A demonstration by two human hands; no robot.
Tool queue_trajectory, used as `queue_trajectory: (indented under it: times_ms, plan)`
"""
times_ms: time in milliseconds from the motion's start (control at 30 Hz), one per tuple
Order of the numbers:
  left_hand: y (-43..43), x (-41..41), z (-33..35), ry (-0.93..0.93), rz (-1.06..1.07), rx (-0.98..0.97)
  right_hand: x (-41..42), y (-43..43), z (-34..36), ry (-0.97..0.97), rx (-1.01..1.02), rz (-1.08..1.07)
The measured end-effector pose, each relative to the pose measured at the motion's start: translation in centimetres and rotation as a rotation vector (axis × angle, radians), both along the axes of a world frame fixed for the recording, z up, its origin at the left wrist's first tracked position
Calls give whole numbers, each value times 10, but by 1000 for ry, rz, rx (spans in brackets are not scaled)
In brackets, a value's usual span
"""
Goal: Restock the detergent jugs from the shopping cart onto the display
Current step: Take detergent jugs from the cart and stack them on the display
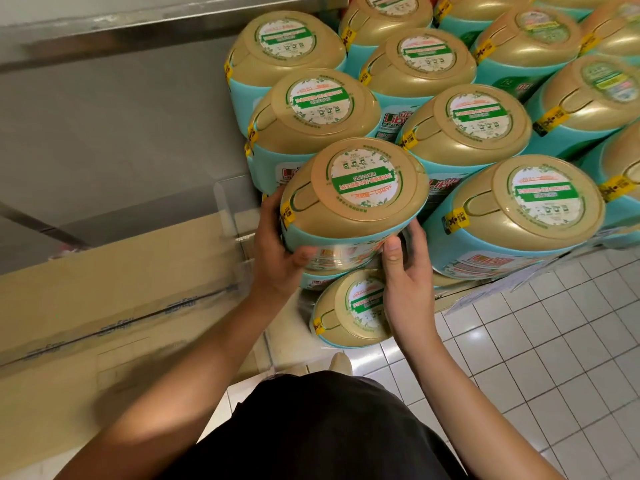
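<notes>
The jug in hand [353, 199], teal body w/ gold lid, is gripped at the front-left corner of the display stack [313, 109], above a lower jug [349, 310] and just beside its neighbours; whether it is fully seated cannot be told. The left hand [277, 254] is wrapped round its left side, thumb across the front. The right hand [407, 278] is curled against its lower right, thumb upward. Nothing else is held. Risk, as judged: the body is smooth, rounded and prob. heavy, so a slip is likely if either grip is eased before the base is flat on the lid beneath. An off-centre set-down could tip it toward the floor or knock the right-hand neighbour [519, 216] at the stack's edge. A cardboard box [104, 289] is seen to the left, w/ a clear plastic guard [232, 216] btwn box and stack. A metal ledge [138, 26] runs above, and white tiled floor [554, 358] is seen at right. No cart is seen.
</notes>
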State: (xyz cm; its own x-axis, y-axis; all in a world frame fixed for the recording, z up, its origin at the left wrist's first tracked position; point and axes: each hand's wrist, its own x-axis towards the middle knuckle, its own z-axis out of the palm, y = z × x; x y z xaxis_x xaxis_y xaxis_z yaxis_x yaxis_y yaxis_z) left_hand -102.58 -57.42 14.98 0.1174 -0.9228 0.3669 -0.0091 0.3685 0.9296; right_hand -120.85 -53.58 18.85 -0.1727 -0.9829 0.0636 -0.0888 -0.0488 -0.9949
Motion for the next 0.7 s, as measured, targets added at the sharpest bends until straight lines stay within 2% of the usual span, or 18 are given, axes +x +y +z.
queue_trajectory:
  times_ms: [233, 367, 500, 700]
  plan:
    - [7, 2, -10, -32, -4, 70, 15, 21, -5, -69, 75, 49]
    - [23, 8, -25, -102, -62, 251, 18, 28, -7, 142, 74, 27]
    - [27, 12, -36, -154, -86, 306, 15, 25, -6, 379, 44, -23]
    - [26, 12, -41, -108, -68, 377, 19, 27, -7, 511, 15, -38]
